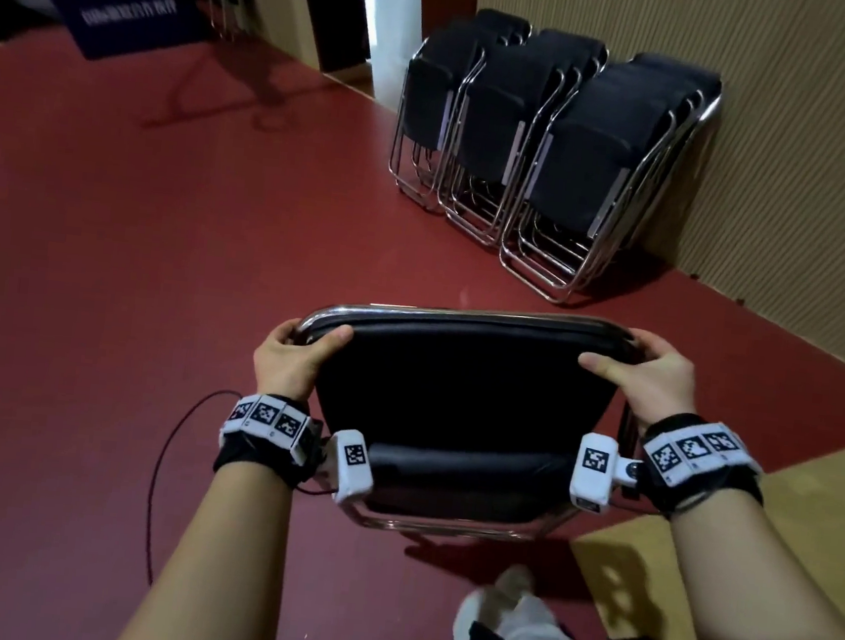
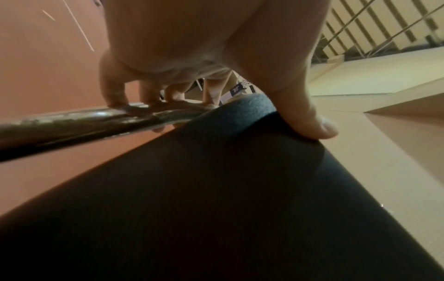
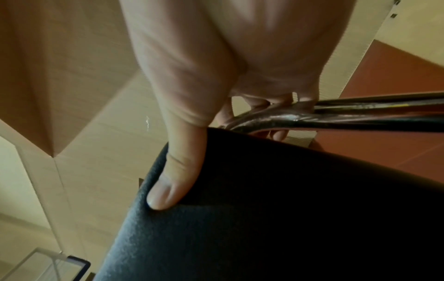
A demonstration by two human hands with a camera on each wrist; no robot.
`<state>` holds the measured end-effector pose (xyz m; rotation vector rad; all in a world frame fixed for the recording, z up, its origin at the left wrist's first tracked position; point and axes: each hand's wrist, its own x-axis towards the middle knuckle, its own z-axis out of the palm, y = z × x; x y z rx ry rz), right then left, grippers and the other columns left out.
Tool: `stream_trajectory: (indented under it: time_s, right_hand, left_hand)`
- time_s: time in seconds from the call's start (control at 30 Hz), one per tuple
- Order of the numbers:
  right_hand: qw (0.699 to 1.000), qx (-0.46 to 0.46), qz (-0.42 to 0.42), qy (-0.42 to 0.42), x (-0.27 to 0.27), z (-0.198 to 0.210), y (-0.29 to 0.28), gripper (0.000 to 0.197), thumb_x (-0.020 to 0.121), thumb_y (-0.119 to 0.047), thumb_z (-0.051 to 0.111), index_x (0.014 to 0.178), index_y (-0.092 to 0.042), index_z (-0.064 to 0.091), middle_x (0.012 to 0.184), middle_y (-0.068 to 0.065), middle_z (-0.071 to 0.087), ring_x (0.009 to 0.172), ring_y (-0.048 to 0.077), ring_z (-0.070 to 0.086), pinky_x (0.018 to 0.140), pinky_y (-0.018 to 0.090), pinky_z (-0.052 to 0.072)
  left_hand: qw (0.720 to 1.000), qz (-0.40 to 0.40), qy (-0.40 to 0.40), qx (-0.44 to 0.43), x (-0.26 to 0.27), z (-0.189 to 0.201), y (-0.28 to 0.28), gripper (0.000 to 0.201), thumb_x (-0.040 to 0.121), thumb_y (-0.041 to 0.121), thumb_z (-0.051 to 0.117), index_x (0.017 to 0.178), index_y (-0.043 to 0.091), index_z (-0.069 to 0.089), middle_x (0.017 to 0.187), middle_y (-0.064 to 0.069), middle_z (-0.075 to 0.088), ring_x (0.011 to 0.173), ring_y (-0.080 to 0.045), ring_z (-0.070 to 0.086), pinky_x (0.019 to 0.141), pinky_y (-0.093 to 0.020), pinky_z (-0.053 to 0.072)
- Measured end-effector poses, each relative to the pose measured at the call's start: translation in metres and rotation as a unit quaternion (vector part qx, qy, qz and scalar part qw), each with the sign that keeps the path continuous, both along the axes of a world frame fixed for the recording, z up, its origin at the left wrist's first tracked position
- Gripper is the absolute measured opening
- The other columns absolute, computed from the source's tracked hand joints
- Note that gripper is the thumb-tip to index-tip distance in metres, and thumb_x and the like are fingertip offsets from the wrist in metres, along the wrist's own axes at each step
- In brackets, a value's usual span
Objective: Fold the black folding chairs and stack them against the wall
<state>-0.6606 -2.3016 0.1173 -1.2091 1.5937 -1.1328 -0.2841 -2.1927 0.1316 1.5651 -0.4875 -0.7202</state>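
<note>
Folded chair (image 1: 459,400) carried off the floor, facing the stacked chairs (image 1: 555,152) along the wall (image 1: 788,148). Left hand (image 1: 293,359) and right hand (image 1: 647,377) each clamp a top frame corner, thumbs on padding, likely keeping it level.

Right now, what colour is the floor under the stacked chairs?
Dark red floor, clearest in the head view, beneath the stacked chairs.

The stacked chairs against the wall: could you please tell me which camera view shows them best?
The head view: the stacked chairs lean in rows against the wall, frames and black seats visible. Both wrist views show only the hands gripping the carried chair; the left one catches blurred metal lines that may belong to them.
</note>
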Motion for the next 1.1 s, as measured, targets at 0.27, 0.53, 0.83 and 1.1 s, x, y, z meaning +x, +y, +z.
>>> stream_trajectory:
  time_s: [0.27,0.53,0.83,1.1]
  right_hand:
    - [0.998,-0.004,0.057,0.000,0.074,0.007,-0.210,0.075,0.053,-0.022,0.096,0.121,-0.012,0.065,0.109,0.000,0.067,0.099,0.012,0.063,0.083,0.021,0.047]
    - [0.995,-0.014,0.100,0.003,0.159,0.028,-0.388,0.096,0.033,-0.043,0.097,0.121,-0.017,0.066,0.113,-0.001,0.069,0.107,0.015,0.065,0.096,0.035,0.053]
    - [0.998,-0.001,0.052,-0.021,0.280,0.012,-0.567,0.072,0.048,-0.024,0.097,0.114,-0.015,0.068,0.107,0.001,0.071,0.093,0.011,0.067,0.082,0.026,0.055]
    - [0.999,0.000,0.002,-0.041,0.361,0.018,-0.709,0.057,0.060,-0.010,0.092,0.112,-0.011,0.068,0.102,0.001,0.069,0.080,0.000,0.062,0.055,0.002,0.044]
  left_hand:
    - [0.998,0.059,0.012,0.010,0.059,-0.010,-0.172,0.067,0.043,0.043,0.096,0.100,0.020,0.068,0.102,0.000,0.073,0.095,-0.017,0.069,0.087,-0.029,0.053]
    - [0.996,0.087,0.012,0.000,0.124,-0.007,-0.321,0.043,0.073,0.014,0.088,0.106,0.013,0.061,0.092,0.005,0.065,0.084,-0.011,0.061,0.072,-0.017,0.048]
    - [0.999,0.027,0.018,-0.003,0.261,-0.012,-0.534,0.037,0.068,0.018,0.092,0.091,0.019,0.063,0.092,0.005,0.067,0.083,-0.010,0.064,0.079,-0.024,0.047]
    - [1.000,-0.020,-0.009,0.004,0.357,0.005,-0.715,0.077,0.033,0.052,0.094,0.099,0.020,0.068,0.102,-0.002,0.075,0.098,-0.019,0.072,0.091,-0.035,0.057]
